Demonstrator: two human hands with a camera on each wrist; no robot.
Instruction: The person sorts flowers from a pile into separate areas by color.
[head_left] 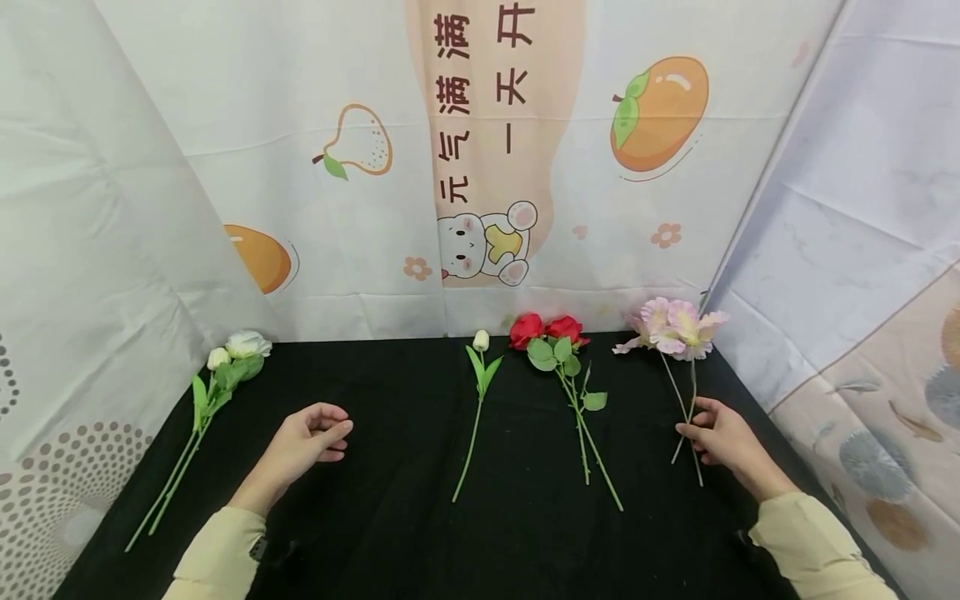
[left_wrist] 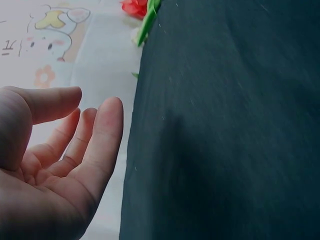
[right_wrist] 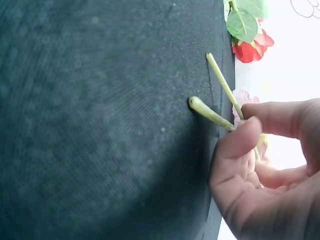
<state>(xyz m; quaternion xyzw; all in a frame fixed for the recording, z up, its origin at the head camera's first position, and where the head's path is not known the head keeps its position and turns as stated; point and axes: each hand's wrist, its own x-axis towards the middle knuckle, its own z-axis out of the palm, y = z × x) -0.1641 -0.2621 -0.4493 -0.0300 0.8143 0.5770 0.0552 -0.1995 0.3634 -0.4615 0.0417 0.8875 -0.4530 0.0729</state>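
While the left grip (head_left: 307, 442) is hovering relaxed and released above the black-covered tabletop (head_left: 397, 533), the right grip (head_left: 723, 433) is pinching the crossed stems of the pink flowers (head_left: 667, 327). To their left, red roses (head_left: 562, 350) and a white tulip (head_left: 481, 379) are lying side by side; farther off, a printed backdrop (head_left: 360, 250) is hanging.

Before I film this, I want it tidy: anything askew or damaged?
The printed white cartoon bear on the pale cloth backdrop lies sideways, as if hung turned. The ruffled pink flowers and red roses look undamaged.
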